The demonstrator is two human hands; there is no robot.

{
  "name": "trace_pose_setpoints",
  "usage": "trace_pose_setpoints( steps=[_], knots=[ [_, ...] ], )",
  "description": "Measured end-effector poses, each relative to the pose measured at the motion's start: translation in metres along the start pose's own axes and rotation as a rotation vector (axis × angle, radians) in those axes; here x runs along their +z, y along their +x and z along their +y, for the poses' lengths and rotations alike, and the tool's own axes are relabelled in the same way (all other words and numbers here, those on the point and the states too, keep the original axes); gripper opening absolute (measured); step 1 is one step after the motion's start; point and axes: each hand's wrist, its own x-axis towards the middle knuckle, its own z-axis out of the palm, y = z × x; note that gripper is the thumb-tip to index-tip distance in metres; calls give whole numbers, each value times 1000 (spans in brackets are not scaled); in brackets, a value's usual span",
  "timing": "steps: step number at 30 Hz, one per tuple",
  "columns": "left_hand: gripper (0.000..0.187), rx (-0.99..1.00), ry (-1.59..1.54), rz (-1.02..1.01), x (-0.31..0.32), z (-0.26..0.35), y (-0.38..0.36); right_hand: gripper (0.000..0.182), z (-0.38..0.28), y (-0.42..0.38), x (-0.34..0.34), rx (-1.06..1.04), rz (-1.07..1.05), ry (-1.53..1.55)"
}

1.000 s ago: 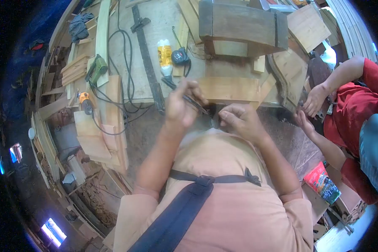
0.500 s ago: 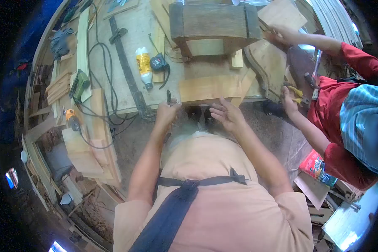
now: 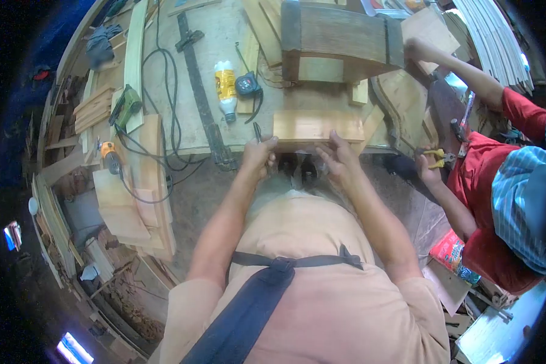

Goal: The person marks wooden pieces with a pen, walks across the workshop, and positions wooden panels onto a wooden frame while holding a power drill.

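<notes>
A light wooden board lies at the front edge of the bench, in front of me. My left hand is closed around a dark pen that sticks up from the fist, with a fingertip close to the board's left front corner. At the board's front edge, my right hand has its thumb on top and its fingers curled below the edge. Behind the board stands a dark wooden box-like piece with a pale panel in its front.
Left on the bench are a bar clamp, a glue bottle, a tape measure and power tools with cables. At right a co-worker's hand holds yellow-handled pliers; their other hand touches the box.
My right hand has gone from open beside the board to thumb on its front edge. The board sits straighter. The whole view has shifted, and the co-worker's pliers hand has moved slightly.
</notes>
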Motion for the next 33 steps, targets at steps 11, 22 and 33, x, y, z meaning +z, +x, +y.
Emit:
trace_pose_setpoints(
  steps=[11,22,33],
  knots=[
    [22,231,-118,-368,-23,35,-46,41,-29,-119,46,-275,-400,-210],
    [36,385,-41,-405,-23,62,-78,51,-46,-140,44,-277,-478,-228],
    [36,527,-150,-536,25,106,-110,49,-72,-162,66,-424,-570,-31]
  ],
)
